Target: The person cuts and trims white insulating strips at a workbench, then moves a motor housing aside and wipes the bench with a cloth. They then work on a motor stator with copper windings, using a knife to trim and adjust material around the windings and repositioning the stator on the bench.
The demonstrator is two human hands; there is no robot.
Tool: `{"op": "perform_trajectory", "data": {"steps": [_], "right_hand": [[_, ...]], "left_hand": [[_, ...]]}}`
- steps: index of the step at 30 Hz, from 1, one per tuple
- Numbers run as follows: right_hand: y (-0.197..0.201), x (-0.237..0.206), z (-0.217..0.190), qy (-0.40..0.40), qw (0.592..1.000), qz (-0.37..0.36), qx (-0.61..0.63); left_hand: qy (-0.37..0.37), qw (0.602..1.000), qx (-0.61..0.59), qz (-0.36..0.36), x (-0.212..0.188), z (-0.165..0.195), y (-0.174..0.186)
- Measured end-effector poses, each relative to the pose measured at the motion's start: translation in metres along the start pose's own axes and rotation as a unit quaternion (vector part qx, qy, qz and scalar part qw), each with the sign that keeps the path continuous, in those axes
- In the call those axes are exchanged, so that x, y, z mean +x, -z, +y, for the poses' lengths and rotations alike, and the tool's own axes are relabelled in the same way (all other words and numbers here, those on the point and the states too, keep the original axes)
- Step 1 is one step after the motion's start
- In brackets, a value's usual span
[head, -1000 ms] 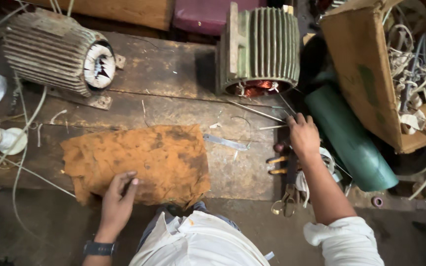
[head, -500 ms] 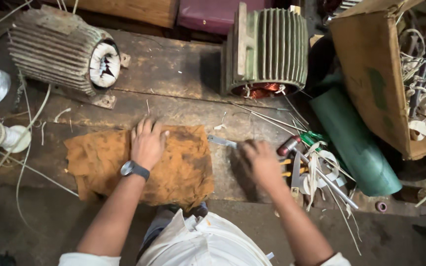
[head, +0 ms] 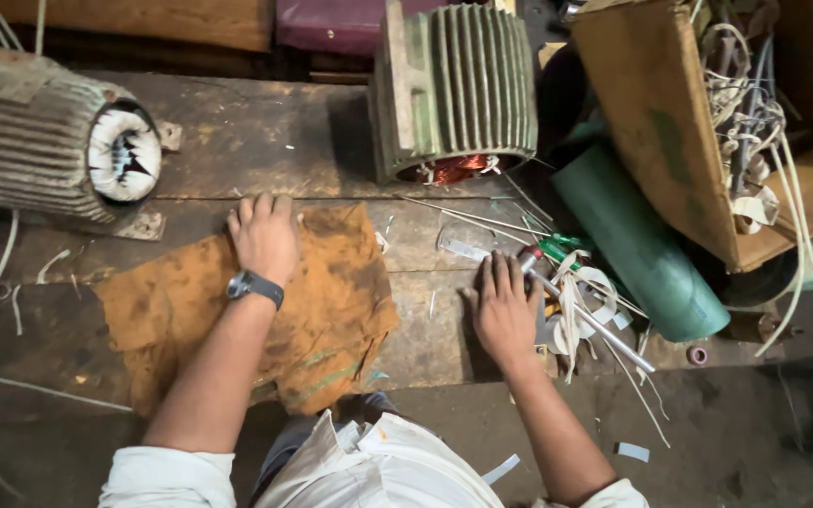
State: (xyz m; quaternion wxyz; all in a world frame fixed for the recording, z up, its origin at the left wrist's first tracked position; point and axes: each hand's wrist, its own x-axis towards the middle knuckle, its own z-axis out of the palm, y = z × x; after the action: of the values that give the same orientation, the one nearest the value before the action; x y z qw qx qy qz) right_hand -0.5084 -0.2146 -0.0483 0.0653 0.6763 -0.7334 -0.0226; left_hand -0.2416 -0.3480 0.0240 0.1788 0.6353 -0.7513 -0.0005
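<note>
While two ribbed motor housings [head: 454, 89] stand at the rear of the desk [head: 425, 329], one orange cloth [head: 247, 310] lies at its front, long axis left to right. The left hand [head: 263, 235] presses it flat, grip wide. The right hand [head: 505, 306] rests, fingers spread, beside one metal rod [head: 604, 329].

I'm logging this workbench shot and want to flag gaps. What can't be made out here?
Head view only:
- Bench under the orange cloth: covered by the cloth and the left hand.
- What the right hand touches among the white strips: hidden by its palm.
- Grey motor housing: cut off by the left edge.
- Wire tangle in the cardboard box: too jumbled to separate.
</note>
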Motion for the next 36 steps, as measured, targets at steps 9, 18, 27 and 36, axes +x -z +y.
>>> {"op": "perform_trajectory", "data": {"steps": [9,18,27,36], "right_hand": [[0.016,0.071,-0.002,0.154,0.978,0.029,0.137],[0.007,0.079,0.004,0.058,0.997,0.035,0.048],[-0.01,0.079,-0.002,0.038,0.997,0.061,0.04],[-0.014,0.081,0.007,0.062,0.987,0.078,0.126]], "left_hand": [[-0.124,0.949,-0.273,0.099,0.028,0.061,0.016],[-0.119,0.935,-0.298,0.153,0.057,0.06,0.018],[-0.004,0.998,-0.016,-0.063,-0.01,-0.025,0.005],[0.12,0.99,-0.072,0.01,-0.059,-0.173,0.068]]}}
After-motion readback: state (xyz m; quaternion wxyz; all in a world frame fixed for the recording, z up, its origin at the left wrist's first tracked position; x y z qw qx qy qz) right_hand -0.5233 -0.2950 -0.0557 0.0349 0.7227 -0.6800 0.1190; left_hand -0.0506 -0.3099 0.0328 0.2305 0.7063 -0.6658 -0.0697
